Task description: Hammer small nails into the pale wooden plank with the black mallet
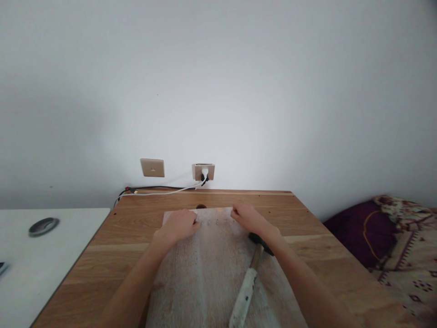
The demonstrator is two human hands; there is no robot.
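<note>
With left hand (180, 223) at eleven o'clock and right hand (247, 216) at one, curled, grasp unclear, tilting the board (205, 273) could slide the hammer (244, 294) off.

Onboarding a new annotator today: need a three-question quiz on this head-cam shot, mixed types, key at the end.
1. Multiple choice: where on the pale board are the left hand and right hand?
A) near end
B) middle
C) far end

2. True or false: the hammer lies at least partly over the board, held by neither hand.

3. Count: how many wall plates show above the wooden table?

Key:
1. C: both are at the far end, one toward each side.
2. True: its handle lies over the board, and no fingers are on it.
3. Two.
</note>
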